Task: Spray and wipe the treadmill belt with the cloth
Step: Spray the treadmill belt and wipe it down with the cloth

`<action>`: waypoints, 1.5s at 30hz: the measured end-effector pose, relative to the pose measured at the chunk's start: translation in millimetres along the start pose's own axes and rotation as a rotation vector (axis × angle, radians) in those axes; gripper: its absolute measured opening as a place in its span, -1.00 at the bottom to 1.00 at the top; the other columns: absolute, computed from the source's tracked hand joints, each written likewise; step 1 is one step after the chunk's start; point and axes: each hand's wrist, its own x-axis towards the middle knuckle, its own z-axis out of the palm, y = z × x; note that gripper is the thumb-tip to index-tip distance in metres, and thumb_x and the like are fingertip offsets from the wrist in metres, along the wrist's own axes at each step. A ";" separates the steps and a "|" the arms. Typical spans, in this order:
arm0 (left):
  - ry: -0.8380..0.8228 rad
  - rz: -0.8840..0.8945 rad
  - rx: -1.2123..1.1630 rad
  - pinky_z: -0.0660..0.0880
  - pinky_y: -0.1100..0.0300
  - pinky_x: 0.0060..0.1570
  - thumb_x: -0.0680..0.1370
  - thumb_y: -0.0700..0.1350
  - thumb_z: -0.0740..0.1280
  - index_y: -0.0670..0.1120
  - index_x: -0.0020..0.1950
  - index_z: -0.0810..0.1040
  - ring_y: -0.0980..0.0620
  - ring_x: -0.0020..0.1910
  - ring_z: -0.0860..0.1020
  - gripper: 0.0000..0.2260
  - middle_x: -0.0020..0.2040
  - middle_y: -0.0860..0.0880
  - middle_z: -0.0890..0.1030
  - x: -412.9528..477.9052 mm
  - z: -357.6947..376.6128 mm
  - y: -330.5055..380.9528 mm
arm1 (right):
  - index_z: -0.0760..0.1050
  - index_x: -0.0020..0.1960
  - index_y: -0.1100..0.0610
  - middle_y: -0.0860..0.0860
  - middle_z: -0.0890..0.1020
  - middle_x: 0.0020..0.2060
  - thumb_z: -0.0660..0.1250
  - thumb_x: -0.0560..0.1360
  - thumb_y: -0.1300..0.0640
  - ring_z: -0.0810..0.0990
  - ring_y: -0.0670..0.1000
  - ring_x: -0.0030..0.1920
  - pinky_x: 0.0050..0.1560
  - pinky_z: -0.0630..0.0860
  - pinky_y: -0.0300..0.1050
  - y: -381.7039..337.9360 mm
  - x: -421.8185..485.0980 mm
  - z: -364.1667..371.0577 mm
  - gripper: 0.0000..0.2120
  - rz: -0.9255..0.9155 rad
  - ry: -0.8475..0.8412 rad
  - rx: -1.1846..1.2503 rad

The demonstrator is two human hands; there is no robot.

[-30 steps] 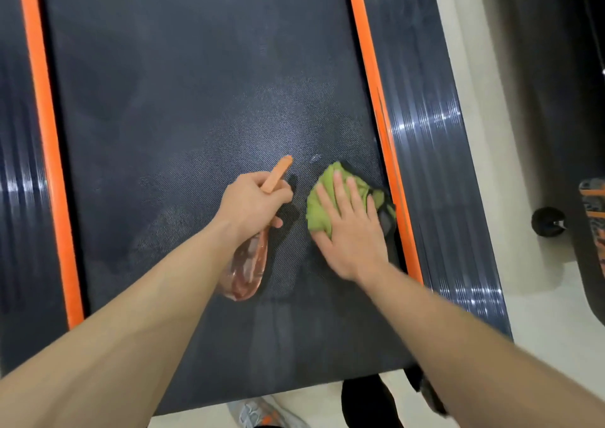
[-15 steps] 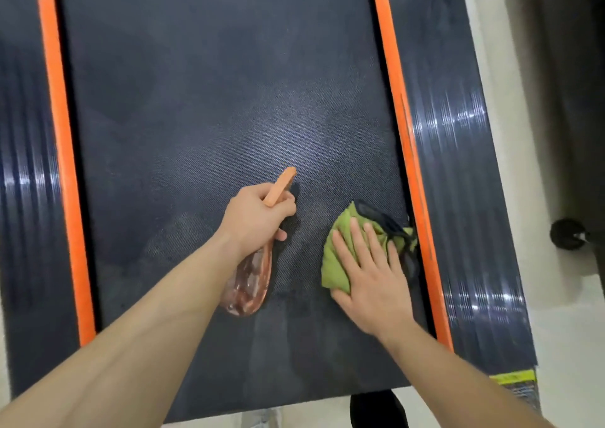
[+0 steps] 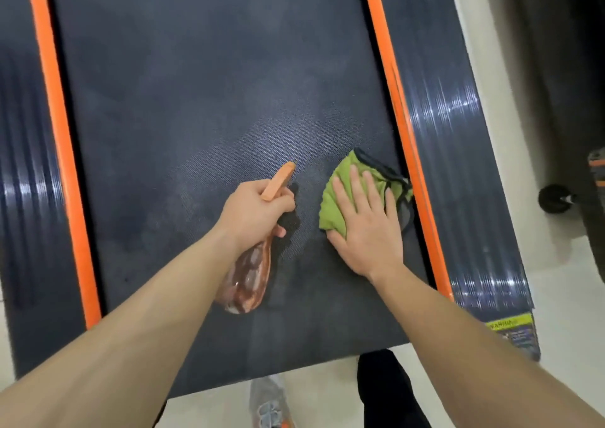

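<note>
Right hand (image 3: 366, 228), fingers spread, presses a green cloth (image 3: 337, 198) flat on the treadmill belt (image 3: 196, 100); left hand (image 3: 252, 213) grips an orange spray bottle (image 3: 250, 274).

There was one left hand (image 3: 253, 213), one right hand (image 3: 366, 228), one crumpled green cloth (image 3: 337, 205), one translucent orange plastic spray bottle (image 3: 248, 280), one dark textured treadmill belt (image 3: 212, 84) and two orange edge strips (image 3: 55, 116) (image 3: 389, 77).

Shows a dark, fine-textured belt (image 3: 196, 116) running 6 to 12 o'clock, with a pale sheen mid-frame. Finds a green, dark-hemmed cloth (image 3: 337, 205) crumpled flat on it at 3 o'clock, beside the right orange strip (image 3: 402, 133), pressed under the right hand (image 3: 366, 231). Has a pinkish clear bottle (image 3: 250, 277) at 6 o'clock, gripped by the left hand (image 3: 252, 211), orange nozzle (image 3: 278, 180) aimed at 1 o'clock.
</note>
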 end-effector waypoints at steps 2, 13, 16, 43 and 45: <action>-0.028 0.005 0.045 0.64 -0.09 0.04 0.50 -0.14 0.47 -0.09 -0.05 0.69 -0.01 -0.50 0.64 -0.94 -0.16 0.01 0.69 -14.8 8.2 -10.6 | -0.11 0.66 -0.09 0.02 -0.12 0.66 0.23 0.44 -0.29 -0.09 0.11 0.64 0.55 0.02 0.28 -1.5 -54.9 15.0 -0.09 0.035 -0.041 0.016; -0.163 0.014 0.163 0.65 0.01 0.01 0.50 -0.09 0.48 -0.02 -0.11 0.69 -0.01 -0.46 0.67 -0.97 -0.19 0.09 0.69 -72.0 67.0 -55.5 | -0.03 0.65 -0.13 -0.06 -0.06 0.66 0.06 0.51 -0.20 -0.11 0.06 0.64 0.58 -0.07 0.20 -29.2 -175.6 40.9 -0.26 0.105 -0.102 0.142; -0.217 0.027 0.236 0.65 0.05 -0.10 0.47 -0.07 0.47 -0.04 -0.15 0.67 -0.02 -0.44 0.68 -0.94 -0.22 0.07 0.68 -73.3 78.8 -51.3 | -0.05 0.65 -0.16 -0.09 -0.06 0.65 0.06 0.53 -0.20 -0.13 0.02 0.64 0.59 -0.08 0.15 -28.4 -201.8 43.9 -0.29 0.118 -0.102 0.221; -0.430 -0.051 0.561 0.55 0.23 -0.36 0.48 -0.13 0.48 -0.09 -0.21 0.64 0.02 -0.46 0.61 -0.90 -0.32 0.01 0.64 -122.7 127.3 -52.8 | 0.48 0.43 0.06 0.03 0.63 0.27 0.10 0.45 -0.32 0.59 0.02 0.27 0.35 0.48 0.17 -58.6 -315.3 4.3 -0.30 1.115 0.228 1.370; -0.377 -0.041 0.576 0.60 0.20 -0.30 0.50 -0.09 0.46 -0.09 -0.15 0.65 0.03 -0.47 0.63 -0.91 -0.30 0.00 0.65 -122.1 122.3 -58.3 | 0.49 0.43 0.05 0.02 0.64 0.25 0.10 0.42 -0.37 0.59 0.01 0.26 0.34 0.50 0.18 -59.8 -313.3 3.0 -0.26 1.074 0.234 1.372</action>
